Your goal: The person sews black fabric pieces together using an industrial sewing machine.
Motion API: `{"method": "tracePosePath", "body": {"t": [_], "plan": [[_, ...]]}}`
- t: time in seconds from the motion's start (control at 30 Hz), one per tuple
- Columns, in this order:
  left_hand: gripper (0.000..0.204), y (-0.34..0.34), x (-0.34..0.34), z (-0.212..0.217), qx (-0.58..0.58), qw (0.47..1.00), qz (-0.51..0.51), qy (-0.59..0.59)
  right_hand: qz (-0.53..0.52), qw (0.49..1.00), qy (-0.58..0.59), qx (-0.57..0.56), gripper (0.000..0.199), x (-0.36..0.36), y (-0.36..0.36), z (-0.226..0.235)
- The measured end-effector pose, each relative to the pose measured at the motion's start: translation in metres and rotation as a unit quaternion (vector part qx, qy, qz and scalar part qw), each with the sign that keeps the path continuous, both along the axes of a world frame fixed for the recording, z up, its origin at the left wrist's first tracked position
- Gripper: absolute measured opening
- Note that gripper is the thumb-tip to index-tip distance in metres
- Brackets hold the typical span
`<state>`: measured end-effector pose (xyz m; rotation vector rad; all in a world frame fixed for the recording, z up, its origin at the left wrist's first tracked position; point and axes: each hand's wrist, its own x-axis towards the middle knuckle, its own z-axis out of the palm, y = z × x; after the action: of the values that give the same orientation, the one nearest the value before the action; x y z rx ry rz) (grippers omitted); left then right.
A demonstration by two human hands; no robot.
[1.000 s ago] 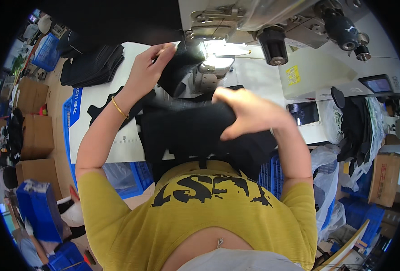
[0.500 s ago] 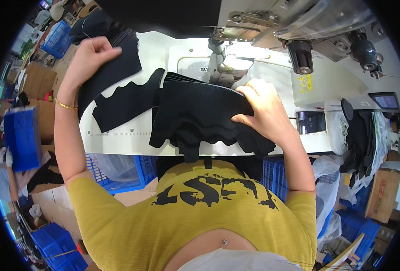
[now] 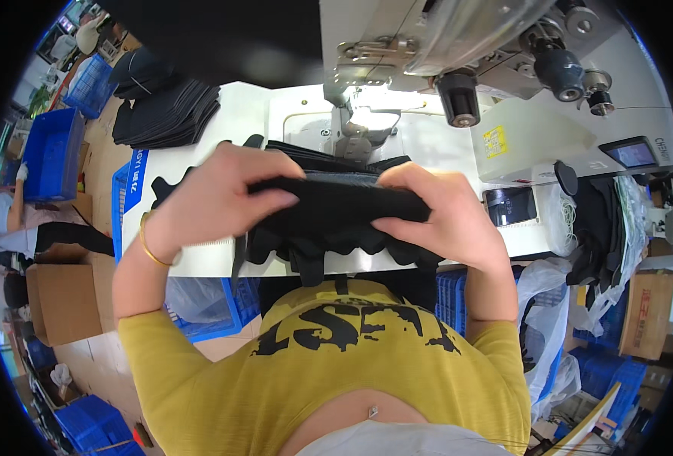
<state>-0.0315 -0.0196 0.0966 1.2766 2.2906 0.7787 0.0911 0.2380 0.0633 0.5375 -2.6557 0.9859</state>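
Bright and even over the table (image 3: pixel 222 129), with a lamp glaring white under the sewing machine (image 3: pixel 443 45). The black fabric (image 3: pixel 329 205) swallows its detail. The rim bends hard and fades to black; the machine's top looks soft.

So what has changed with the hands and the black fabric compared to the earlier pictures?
The left hand came back from the far left of the table and took hold of the black fabric bundle. The right hand kept its hold. Both now grip the bundle together. The sewing machine and the fabric stack stayed put.
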Motion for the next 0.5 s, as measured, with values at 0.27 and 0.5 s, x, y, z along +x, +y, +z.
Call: {"method": "tracePosePath", "body": {"t": [0.27, 0.5], "plan": [[0.031, 0.012, -0.051, 0.002, -0.029, 0.993, -0.118, 0.003, -0.077, 0.873, -0.226, -0.426, 0.018, -0.014, -0.022, -0.049], [0.023, 0.063, -0.044, -0.039, 0.163, 0.966, 0.095, -0.174, -0.123, 0.852, -0.226, -0.457, 0.018, -0.036, -0.034, -0.042]]}}
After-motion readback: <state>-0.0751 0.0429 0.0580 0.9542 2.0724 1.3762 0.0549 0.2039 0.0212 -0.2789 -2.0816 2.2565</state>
